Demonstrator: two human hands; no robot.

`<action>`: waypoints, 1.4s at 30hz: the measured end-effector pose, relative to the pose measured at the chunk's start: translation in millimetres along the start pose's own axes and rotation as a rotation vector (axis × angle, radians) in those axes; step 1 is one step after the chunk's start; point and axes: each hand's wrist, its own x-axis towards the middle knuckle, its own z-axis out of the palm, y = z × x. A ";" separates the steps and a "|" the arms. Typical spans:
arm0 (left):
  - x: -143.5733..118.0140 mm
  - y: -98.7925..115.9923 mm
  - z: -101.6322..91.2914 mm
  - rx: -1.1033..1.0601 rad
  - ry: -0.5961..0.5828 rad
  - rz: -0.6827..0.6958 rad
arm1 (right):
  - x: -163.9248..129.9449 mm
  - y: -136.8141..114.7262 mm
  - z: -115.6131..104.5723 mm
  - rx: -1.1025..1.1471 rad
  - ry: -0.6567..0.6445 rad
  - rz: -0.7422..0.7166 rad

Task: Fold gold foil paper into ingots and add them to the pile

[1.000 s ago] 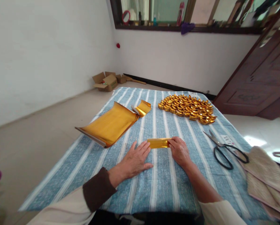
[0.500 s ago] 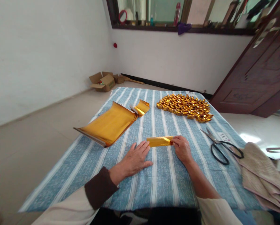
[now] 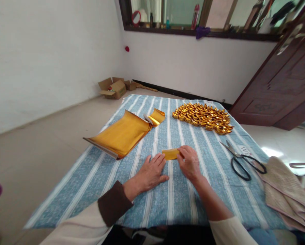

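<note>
I have both hands down on the striped cloth (image 3: 178, 200) that covers the desk. My left hand (image 3: 149, 172) lies flat and spread, palm down, gripping nothing; its fingertips reach the near left edge of a small folded gold paper (image 3: 170, 153). My right hand (image 3: 189, 163) is curled over the right end of that paper, fingers bent down on it and pressing it to the cloth, so the right part of the paper is hidden under the hand. The paper sits just ahead of and between my two hands.

Beyond my left hand and off to its left lies a stack of gold foil sheets (image 3: 121, 134), one end curling up, with a smaller curled gold piece (image 3: 156, 116) at its far end. Well beyond my right hand is a heap of folded gold ingots (image 3: 203, 117). To the right of my right hand, apart from it, lie black-handled scissors (image 3: 240, 160), and further right a folded beige cloth (image 3: 286, 190).
</note>
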 end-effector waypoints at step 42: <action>11.8 1.8 -5.0 -0.205 0.283 0.073 | -3.5 -7.1 -0.6 -0.261 -0.317 -0.376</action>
